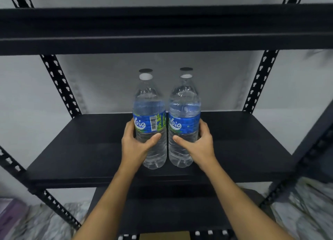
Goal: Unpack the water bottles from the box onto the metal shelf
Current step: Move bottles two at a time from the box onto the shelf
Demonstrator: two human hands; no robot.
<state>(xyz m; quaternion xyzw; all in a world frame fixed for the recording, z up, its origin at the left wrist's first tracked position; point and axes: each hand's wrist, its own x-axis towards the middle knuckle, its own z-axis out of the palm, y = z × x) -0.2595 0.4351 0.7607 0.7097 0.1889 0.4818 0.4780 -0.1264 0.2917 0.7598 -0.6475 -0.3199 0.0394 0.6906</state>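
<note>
Head view, starting nearest me: at six o'clock a strip of brown cardboard peeks out below the lowest tier. My forearms rise from five and seven o'clock toward the centre. I see my left hand with its grip clamped around the left water bottle, thumb across the front under the blue label. My right hand is clamped likewise on the right water bottle. Both bottles stand upright, just beside each other, on the middle tier of the black metal shelf. Behind, at twelve o'clock, the upper tier crosses a grey wall.
</note>
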